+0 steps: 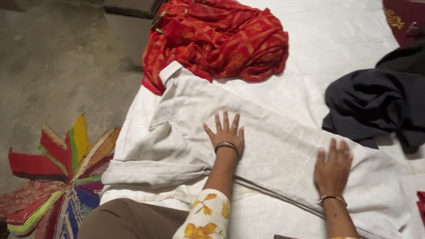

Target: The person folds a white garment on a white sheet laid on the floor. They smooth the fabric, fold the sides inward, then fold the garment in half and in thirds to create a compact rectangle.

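Observation:
An off-white garment (pixel 274 146) lies spread flat on a white sheet (pixel 336 40). My left hand (pixel 226 131) rests palm down on its middle, fingers apart, with a ring and dark bangles at the wrist. My right hand (pixel 333 165) presses flat on the cloth further right, fingers together, a thin bracelet on the wrist. Neither hand grips anything. A folded sleeve or flap of the garment (pixel 155 155) lies to the left of my left hand.
A crumpled red patterned cloth (pixel 217 37) sits at the sheet's far edge. A dark cloth pile (pixel 380 99) lies at the right. A multicoloured patchwork mat (pixel 57 177) lies on the bare grey floor (pixel 57 57) at the left. My knee (pixel 128 219) is at the bottom.

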